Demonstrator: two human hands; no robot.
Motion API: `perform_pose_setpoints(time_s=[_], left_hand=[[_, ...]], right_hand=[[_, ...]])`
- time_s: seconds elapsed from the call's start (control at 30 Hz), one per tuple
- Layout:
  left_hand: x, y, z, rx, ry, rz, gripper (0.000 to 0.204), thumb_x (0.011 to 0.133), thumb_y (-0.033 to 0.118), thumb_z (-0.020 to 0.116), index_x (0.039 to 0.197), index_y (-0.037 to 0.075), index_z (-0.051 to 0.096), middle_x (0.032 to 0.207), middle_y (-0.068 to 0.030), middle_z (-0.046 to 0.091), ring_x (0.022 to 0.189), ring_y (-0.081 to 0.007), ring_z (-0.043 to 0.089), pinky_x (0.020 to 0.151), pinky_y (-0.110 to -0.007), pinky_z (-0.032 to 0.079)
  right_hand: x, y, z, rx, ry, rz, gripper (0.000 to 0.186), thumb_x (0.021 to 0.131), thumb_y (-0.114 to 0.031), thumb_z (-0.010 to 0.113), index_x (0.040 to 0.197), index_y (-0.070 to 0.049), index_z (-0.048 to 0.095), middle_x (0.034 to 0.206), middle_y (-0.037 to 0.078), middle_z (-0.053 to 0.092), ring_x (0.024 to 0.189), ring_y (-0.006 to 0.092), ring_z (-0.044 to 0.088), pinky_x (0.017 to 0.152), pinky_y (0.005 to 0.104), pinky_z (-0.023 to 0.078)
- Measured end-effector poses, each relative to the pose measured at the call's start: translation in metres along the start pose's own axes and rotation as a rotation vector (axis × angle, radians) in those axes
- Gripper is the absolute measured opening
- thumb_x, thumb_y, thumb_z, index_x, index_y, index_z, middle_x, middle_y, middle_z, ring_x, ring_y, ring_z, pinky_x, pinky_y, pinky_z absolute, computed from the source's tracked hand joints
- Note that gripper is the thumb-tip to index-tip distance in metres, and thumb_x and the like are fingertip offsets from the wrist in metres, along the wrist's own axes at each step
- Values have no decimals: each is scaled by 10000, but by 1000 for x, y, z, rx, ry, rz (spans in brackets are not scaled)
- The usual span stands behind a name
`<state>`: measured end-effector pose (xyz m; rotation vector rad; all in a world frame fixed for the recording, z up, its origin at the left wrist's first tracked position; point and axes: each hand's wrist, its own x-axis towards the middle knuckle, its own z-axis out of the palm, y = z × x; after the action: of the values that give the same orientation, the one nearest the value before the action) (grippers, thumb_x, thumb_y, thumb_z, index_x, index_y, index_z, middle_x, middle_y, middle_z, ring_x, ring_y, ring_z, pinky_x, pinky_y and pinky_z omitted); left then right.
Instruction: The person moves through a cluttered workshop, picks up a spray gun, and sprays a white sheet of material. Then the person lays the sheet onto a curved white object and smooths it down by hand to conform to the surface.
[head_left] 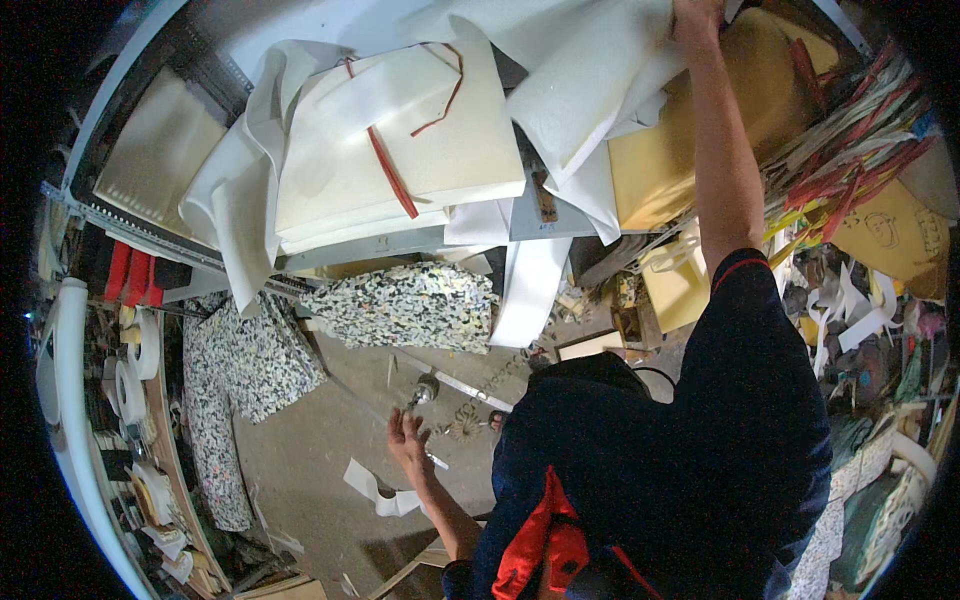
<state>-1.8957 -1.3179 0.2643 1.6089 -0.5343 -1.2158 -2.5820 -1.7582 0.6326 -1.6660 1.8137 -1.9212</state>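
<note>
My right arm stretches far up, and my right hand [697, 18] is at the upper edge of the view, beside a large white sheet [595, 95]. Its fingers are partly cut off and blurred, so whether they grip the sheet is unclear. Lower down, my left hand [408, 442] hangs in the air above the floor, fingers apart and holding nothing. Left of the sheet, a thick cream foam block [400, 140] lies on a grey shelf, with red straps [390, 172] across it. Another white sheet [250, 165] drapes over the shelf's edge.
Speckled foam pieces [405, 305] lean below the shelf. Rolls of white tape [130, 390] line a rack at left. Yellow foam [755, 90] and bundled red and white strips [860, 140] are at right. White scraps [380, 492] and a metal strip [455, 382] lie on the floor.
</note>
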Motion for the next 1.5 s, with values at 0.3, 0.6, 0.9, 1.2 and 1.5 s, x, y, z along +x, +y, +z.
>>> perform_pose_setpoints(time_s=[0.3, 0.6, 0.9, 1.2, 1.5], left_hand=[[12, 209, 213, 226, -493, 685, 1289, 677, 154, 890, 1567, 125, -42, 1575, -251, 172, 1399, -434, 309, 1032, -523, 452], [150, 361, 295, 341, 154, 1195, 1014, 680, 216, 847, 1455, 28, 220, 1529, -186, 325, 1364, -305, 399, 1117, -412, 341], [29, 365, 467, 210, -435, 1530, 684, 730, 210, 785, 1305, 60, 447, 1491, -175, 405, 1327, -306, 461, 1081, -412, 402], [-116, 304, 384, 100, -1389, 1258, 516, 748, 209, 737, 1218, 54, 592, 1383, -165, 515, 1284, -301, 507, 1028, -380, 459], [65, 369, 164, -433, -296, 777, 464, 851, 241, 653, 1251, 19, 575, 1340, -179, 555, 1245, -337, 527, 1038, -458, 448]], right_hand=[[-144, -200, 159, -73, -65, -416, 251, 731, -236, 650, 873, -34, 693, 885, 185, 705, 837, 376, 677, 728, 482, 534], [-322, -287, 174, -44, -90, -790, 345, 783, -241, 606, 1041, -26, 687, 1197, 212, 583, 1183, 325, 529, 970, 553, 442], [-424, -41, 65, -165, -555, 705, 475, 838, -305, 710, 1208, -25, 610, 1141, 212, 658, 949, 362, 665, 819, 451, 546], [-325, -31, 40, 182, -8, 449, 438, 827, -307, 700, 1169, -43, 627, 1141, 215, 647, 988, 360, 653, 849, 447, 537], [-239, -216, 202, 188, -265, -247, 401, 817, -308, 691, 1130, -61, 644, 1141, 217, 637, 1026, 359, 641, 880, 443, 528]])
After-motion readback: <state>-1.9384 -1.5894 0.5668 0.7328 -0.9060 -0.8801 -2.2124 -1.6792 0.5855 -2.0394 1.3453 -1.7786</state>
